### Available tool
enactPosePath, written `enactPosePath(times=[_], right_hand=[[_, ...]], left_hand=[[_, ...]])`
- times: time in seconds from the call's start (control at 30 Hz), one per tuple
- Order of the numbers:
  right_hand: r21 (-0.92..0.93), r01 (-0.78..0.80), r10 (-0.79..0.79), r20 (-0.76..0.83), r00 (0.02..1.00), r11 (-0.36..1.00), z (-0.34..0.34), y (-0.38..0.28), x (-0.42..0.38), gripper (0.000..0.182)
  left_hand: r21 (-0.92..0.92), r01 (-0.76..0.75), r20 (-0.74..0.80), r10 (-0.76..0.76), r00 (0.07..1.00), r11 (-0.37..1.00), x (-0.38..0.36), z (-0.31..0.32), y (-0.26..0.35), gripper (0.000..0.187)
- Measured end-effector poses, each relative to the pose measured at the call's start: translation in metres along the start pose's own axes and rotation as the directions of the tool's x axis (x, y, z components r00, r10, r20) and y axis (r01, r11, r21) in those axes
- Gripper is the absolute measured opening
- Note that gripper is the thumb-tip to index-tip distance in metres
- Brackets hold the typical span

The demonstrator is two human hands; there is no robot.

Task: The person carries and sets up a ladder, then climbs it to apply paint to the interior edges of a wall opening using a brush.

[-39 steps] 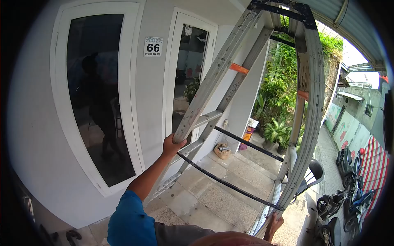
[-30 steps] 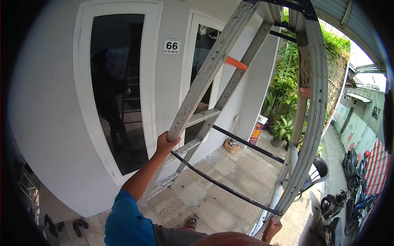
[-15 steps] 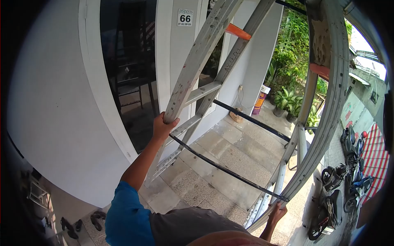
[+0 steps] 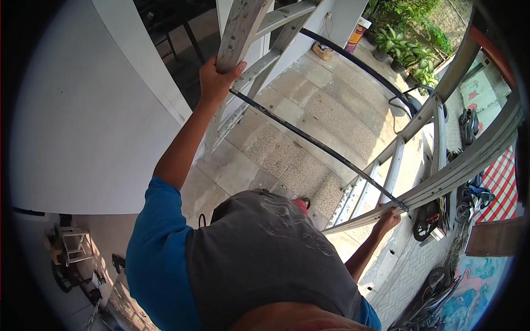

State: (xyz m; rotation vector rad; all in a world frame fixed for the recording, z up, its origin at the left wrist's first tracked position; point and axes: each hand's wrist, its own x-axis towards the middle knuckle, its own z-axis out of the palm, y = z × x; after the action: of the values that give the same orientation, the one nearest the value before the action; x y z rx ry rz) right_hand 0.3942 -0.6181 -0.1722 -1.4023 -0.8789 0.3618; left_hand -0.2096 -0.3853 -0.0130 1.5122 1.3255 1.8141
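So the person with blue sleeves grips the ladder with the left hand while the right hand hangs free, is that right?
Not quite: the right hand isn't free. The head view shows its fingers on the ladder as well, at the opposite side from the left hand, which does grip it.

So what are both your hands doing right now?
Left hand: closed around one side of the ladder.
Right hand: holding the ladder's other side, low down.
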Motion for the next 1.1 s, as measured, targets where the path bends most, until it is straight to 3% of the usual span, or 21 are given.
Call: enactPosePath(times=[0.13,0.3,0.4,0.47,0.53,0.57,0.6,0.67,0.77,0.87,0.9,0.93,0.97,1.0,1.03,1.07,1.1], right_hand=[[0.024,-0.002,0.001,0.037,0.999,1.0,-0.003,-0.001,-0.035,0.064],[0.062,-0.017,0.013,0.064,0.998,0.998,0.002,-0.008,-0.05,0.058],[0.054,-0.002,-0.002,0.092,0.996,0.999,0.009,-0.022,-0.06,0.053],[0.047,0.005,-0.015,0.201,0.979,0.999,-0.001,-0.015,-0.06,0.07],[0.396,-0.053,0.053,0.011,0.999,0.917,0.001,-0.015,-0.067,0.088],[0.231,0.092,-0.104,0.041,0.994,0.969,-0.001,-0.017,-0.067,0.094],[0.184,0.039,-0.035,-0.023,0.999,0.982,-0.003,-0.014,-0.074,0.087],[0.222,-0.232,0.234,0.018,0.972,0.947,-0.007,0.0,-0.084,0.083],[0.136,-0.283,0.285,0.002,0.958,0.949,0.0,0.045,-0.105,0.08],[0.13,-0.4,0.409,-0.053,0.911,0.907,0.008,0.024,-0.103,0.08],[0.108,-0.426,0.435,-0.089,0.896,0.898,0.011,0.016,-0.107,0.08],[0.088,-0.45,0.458,-0.127,0.88,0.889,0.013,0.011,-0.113,0.081],[0.086,-0.459,0.467,-0.134,0.874,0.884,0.013,0.007,-0.119,0.08],[0.141,-0.354,0.376,-0.189,0.907,0.925,0.016,0.034,-0.119,0.077],[0.15,-0.343,0.367,-0.176,0.913,0.927,0.017,0.027,-0.123,0.076],[0.159,-0.336,0.361,-0.164,0.918,0.928,0.018,0.021,-0.131,0.074],[0.091,-0.377,0.387,-0.151,0.91,0.922,0.017,0.018,-0.138,0.072]], left_hand=[[-0.008,-0.073,-0.029,0.073,0.997,0.997,-0.015,-0.024,-0.005,0.046],[0.082,-0.03,-0.031,0.033,0.999,0.996,-0.028,-0.041,-0.011,0.044],[0.049,-0.081,-0.052,0.084,0.995,0.995,-0.034,-0.048,-0.015,0.046],[0.053,-0.092,-0.057,0.095,0.994,0.994,-0.037,-0.052,-0.007,0.056],[0.048,-0.118,-0.06,0.121,0.991,0.992,-0.043,-0.056,-0.005,0.057],[0.115,-0.107,-0.067,0.115,0.991,0.988,-0.046,-0.058,-0.003,0.058],[0.18,-0.099,-0.073,0.113,0.991,0.979,-0.046,-0.059,-0.003,0.059],[0.141,-0.141,-0.047,0.149,0.988,0.98,-0.04,-0.06,-0.015,0.06],[0.268,-0.089,0.022,0.086,0.996,0.959,-0.045,-0.065,-0.004,0.067],[0.324,-0.089,0.056,0.075,0.996,0.942,-0.035,-0.072,-0.025,0.067],[0.343,-0.177,0.034,0.176,0.984,0.923,-0.035,-0.071,-0.025,0.066],[0.335,-0.178,0.048,0.172,0.984,0.925,-0.031,-0.071,-0.027,0.066],[0.384,-0.082,0.054,0.066,0.996,0.92,-0.023,-0.072,-0.028,0.076],[0.428,0.012,0.054,-0.038,0.998,0.904,-0.012,-0.071,-0.035,0.103],[0.268,-0.037,0.063,0.02,0.998,0.963,-0.014,-0.069,-0.029,0.103],[0.242,-0.154,0.056,0.145,0.988,0.958,-0.026,-0.074,-0.028,0.066],[0.229,-0.157,0.078,0.142,0.987,0.961,-0.031,-0.073,-0.026,0.066]])
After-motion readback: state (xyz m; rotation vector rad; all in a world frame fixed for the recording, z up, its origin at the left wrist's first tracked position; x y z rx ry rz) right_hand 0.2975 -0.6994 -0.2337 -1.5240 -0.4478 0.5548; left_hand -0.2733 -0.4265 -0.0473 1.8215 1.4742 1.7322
